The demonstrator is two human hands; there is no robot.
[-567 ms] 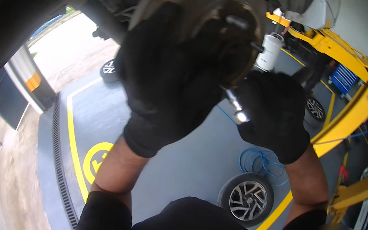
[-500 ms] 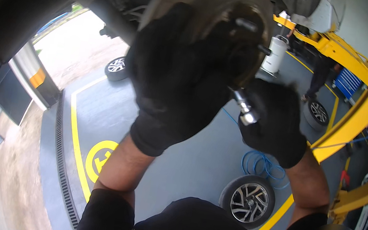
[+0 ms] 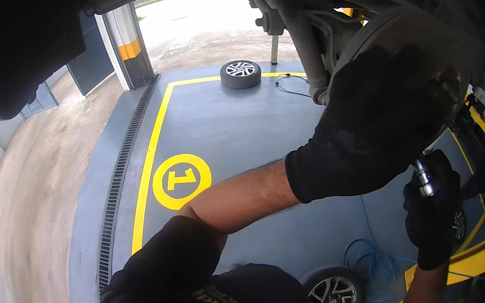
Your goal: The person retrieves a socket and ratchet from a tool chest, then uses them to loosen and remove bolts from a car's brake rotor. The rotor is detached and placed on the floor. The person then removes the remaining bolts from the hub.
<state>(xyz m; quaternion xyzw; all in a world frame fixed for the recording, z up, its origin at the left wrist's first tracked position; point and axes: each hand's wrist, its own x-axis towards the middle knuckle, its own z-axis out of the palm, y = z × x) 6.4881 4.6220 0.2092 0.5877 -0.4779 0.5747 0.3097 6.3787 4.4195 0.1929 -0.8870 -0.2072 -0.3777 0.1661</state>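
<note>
A round, dull metal brake drum (image 3: 366, 38) with protruding wheel studs hangs at the upper right under a raised vehicle. My left hand (image 3: 372, 121), in a black glove, is pressed on the drum's face and grips it; dark glove and shadow hide part of the fingers. Below the drum's lower edge, my right hand (image 3: 434, 208), gloved in black too, is closed around a shiny chrome socket tool (image 3: 424, 178). The tool's far end points up toward the drum; whether it touches a stud I cannot tell.
Suspension parts (image 3: 295, 28) hang left of the drum. A wheel (image 3: 333, 300) lies on the floor near a coiled blue hose (image 3: 370, 261); another wheel (image 3: 241, 73) lies farther off. A yellow lift arm (image 3: 477, 259) is at right, and a floor drain grate (image 3: 123, 184) at left.
The view has swung to the left, so the drum and both hands now appear farther right. My left hand stays on the drum, and my right hand still holds the chrome socket tool.
</note>
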